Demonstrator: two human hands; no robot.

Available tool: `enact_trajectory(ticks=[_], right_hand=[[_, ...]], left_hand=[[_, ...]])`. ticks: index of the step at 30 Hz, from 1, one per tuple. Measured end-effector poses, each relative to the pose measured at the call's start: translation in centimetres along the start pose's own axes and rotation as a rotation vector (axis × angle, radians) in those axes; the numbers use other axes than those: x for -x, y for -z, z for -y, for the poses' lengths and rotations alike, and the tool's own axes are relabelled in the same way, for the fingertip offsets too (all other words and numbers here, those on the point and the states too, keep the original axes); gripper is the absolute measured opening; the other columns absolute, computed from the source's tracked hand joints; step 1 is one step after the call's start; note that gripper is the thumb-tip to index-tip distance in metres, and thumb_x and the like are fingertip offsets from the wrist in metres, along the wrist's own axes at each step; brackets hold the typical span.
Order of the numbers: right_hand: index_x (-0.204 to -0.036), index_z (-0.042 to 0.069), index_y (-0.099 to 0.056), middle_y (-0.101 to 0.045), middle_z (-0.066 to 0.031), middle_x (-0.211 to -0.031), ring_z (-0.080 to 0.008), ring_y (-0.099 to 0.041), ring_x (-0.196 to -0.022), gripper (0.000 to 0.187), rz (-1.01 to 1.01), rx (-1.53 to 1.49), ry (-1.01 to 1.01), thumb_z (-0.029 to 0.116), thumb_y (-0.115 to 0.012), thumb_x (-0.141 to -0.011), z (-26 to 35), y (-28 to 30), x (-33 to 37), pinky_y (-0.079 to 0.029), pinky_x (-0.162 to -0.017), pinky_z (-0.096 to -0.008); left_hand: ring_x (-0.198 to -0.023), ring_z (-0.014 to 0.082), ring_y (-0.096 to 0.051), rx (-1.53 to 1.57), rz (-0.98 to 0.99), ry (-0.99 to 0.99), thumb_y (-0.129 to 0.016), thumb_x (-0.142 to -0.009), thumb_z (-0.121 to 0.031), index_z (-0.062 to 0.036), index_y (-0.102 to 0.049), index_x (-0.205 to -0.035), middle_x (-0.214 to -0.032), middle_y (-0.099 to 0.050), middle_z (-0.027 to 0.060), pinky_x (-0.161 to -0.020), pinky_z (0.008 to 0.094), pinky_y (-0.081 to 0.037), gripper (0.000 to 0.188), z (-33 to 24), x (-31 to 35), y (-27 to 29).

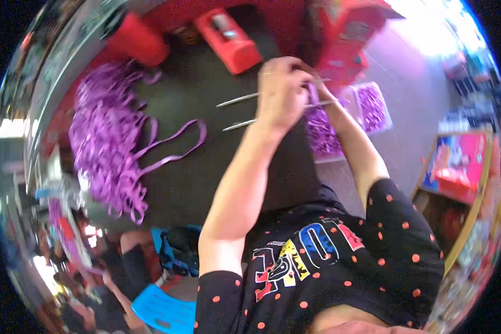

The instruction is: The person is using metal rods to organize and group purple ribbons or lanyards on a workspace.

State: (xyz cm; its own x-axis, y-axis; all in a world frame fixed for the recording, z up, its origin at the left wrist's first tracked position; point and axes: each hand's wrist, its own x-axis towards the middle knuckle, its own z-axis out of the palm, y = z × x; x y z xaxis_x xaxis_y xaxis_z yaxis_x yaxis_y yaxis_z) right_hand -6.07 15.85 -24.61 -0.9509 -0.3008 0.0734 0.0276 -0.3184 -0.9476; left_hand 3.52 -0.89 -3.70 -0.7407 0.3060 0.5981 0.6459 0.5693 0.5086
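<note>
My left hand (284, 92) is over the dark table, blurred by motion, with its fingers curled inward. A short piece of purple ribbon (313, 92) shows at its fingertips, pinched there. My right hand (313, 78) meets it from the right; its fingers are mostly hidden behind the left. Two thin metal rods (236, 101) run crosswise under my left hand and wrist, their pointed ends sticking out to the left. Under my hands and right forearm sits a clear box of small purple pieces (324, 133).
A big heap of purple ribbon (103, 133) lies left, one loop trailing across the dark tabletop (206, 167). Beyond are a red box-like holder (228, 42) and a red container (139, 42). A second clear box (373, 106) adjoins right. Blue stool (164, 309) and people are lower left.
</note>
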Motion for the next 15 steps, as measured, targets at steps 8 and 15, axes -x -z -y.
enact_trajectory(ticks=[8, 15], right_hand=[[-0.139, 0.002, -0.042, -0.05, -0.0177, -0.135, -0.0292, -0.052, -0.119, 0.054, -0.348, 0.482, -0.046, 0.035, -0.044, -0.096, 1.9, -5.0, 21.4, -0.036, -0.103, -0.0389], [-0.125, 0.004, -0.056, -0.064, -0.0099, -0.119, -0.0189, -0.052, -0.114, 0.045, -0.432, 0.714, -0.074, 0.033, -0.031, -0.101, 13.7, -10.8, 29.1, -0.028, -0.106, -0.0358]], left_hand=[[-0.101, 0.0312, -0.057, 0.045, -0.106, -0.073, -0.067, -0.062, -0.005, -0.0142, -0.074, -0.076, -0.098, -0.064, 0.0108, -0.09, 0.043, -0.044, 0.019, 0.8, 0.7, -1.1], [-0.104, 0.0318, -0.056, -0.03, -0.012, -0.058, -0.064, -0.067, -0.007, -0.0166, -0.074, -0.083, -0.108, -0.064, 0.0098, -0.091, 0.0425, -0.045, 0.02, 0.4, -0.3, -1.4]])
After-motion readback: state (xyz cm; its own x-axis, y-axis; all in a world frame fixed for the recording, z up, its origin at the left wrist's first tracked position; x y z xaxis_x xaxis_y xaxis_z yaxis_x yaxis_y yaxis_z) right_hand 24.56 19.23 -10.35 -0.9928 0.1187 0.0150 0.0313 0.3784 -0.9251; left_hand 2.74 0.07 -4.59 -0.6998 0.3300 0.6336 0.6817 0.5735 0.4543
